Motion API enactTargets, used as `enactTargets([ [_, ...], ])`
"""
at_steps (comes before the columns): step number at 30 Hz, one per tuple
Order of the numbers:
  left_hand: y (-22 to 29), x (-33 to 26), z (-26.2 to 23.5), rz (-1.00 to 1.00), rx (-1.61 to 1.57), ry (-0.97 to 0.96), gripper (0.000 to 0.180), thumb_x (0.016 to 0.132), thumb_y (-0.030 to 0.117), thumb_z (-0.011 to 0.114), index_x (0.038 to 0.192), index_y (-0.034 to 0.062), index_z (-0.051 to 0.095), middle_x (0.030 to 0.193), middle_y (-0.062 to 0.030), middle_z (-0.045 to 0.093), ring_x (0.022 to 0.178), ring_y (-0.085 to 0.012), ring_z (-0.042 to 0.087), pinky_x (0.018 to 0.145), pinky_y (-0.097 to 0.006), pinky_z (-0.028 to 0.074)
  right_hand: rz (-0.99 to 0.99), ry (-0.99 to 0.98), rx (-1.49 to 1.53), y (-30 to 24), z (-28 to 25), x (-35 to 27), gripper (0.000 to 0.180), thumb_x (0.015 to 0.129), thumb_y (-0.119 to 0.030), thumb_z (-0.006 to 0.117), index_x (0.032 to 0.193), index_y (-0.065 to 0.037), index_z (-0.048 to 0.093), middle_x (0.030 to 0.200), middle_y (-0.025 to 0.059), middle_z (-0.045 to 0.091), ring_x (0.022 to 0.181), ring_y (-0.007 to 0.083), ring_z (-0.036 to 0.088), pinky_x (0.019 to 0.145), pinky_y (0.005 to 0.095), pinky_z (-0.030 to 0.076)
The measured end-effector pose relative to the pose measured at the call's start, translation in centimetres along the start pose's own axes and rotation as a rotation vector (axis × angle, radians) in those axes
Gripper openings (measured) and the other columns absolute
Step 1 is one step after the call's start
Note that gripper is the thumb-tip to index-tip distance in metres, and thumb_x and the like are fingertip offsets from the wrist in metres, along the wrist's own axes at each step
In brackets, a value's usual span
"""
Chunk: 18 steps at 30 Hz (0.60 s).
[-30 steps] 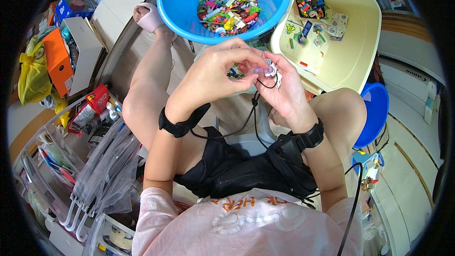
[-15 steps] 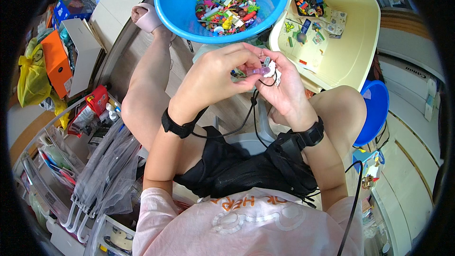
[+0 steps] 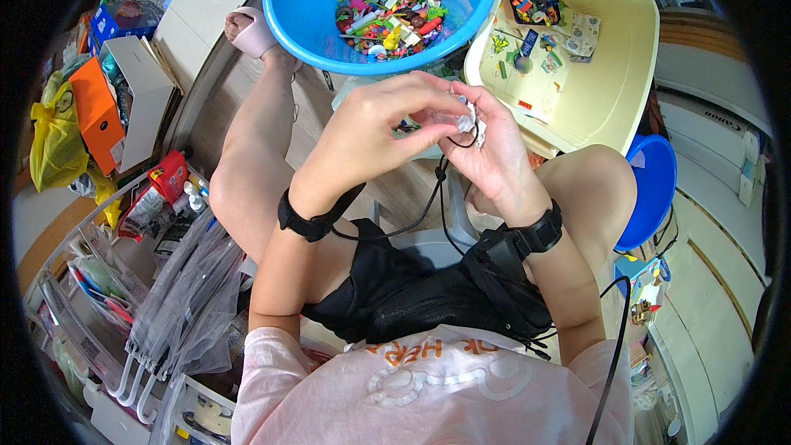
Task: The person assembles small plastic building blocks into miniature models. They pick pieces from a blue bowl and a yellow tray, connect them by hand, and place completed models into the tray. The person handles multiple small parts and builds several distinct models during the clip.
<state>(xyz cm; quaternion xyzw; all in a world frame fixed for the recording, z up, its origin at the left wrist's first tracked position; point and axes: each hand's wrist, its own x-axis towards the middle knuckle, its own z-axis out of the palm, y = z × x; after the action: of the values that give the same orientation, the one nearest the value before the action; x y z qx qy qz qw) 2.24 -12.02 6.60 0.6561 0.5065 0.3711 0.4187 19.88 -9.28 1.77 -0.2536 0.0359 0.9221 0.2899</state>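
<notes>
1. Since the earlier frame, both hands have been raised slightly nearer the blue tub (image 3: pixel 313 8).
2. A small clear piece (image 3: pixel 458 115) is pinched between left hand (image 3: pixel 375 136) and right hand (image 3: pixel 490 156), fingers closed, above the lap for close work.

Big blue tub (image 3: pixel 306 2) w/ bright toy bricks (image 3: pixel 387 12). Yellow desk (image 3: pixel 614 74) beside it. Orange box (image 3: pixel 95 115) far left, blue stool (image 3: pixel 651 189) on the right.
</notes>
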Motion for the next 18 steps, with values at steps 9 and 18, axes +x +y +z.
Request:
enactTargets([
  [9,-0.2,-0.1,-0.2,-0.185,-0.509,0.022,0.015,0.082,0.000,0.069,0.097,-0.0014,0.066,0.099,-0.0048,0.069,0.079,-0.0066,0.061,0.068,-0.021,0.048,0.030,-0.198,0.128,-0.3,0.2,0.2,0.042,0.098,-0.022,0.038,0.124,0.007,0.053,0.120,0.0113,0.061,0.101,0.0177,0.062,0.091,0.0310,0.052],
  [18,0.3,-0.4,-1.7,-0.155,-0.256,-0.054,0.021,0.078,0.003,0.075,0.097,0.0004,0.066,0.090,-0.0013,0.064,0.078,-0.0043,0.055,0.067,-0.019,0.042,0.051,-0.261,0.162,-0.5,0.4,0.1,0.044,0.097,-0.023,0.038,0.125,0.008,0.053,0.120,0.0155,0.062,0.107,0.0186,0.061,0.093,0.0313,0.051],
])
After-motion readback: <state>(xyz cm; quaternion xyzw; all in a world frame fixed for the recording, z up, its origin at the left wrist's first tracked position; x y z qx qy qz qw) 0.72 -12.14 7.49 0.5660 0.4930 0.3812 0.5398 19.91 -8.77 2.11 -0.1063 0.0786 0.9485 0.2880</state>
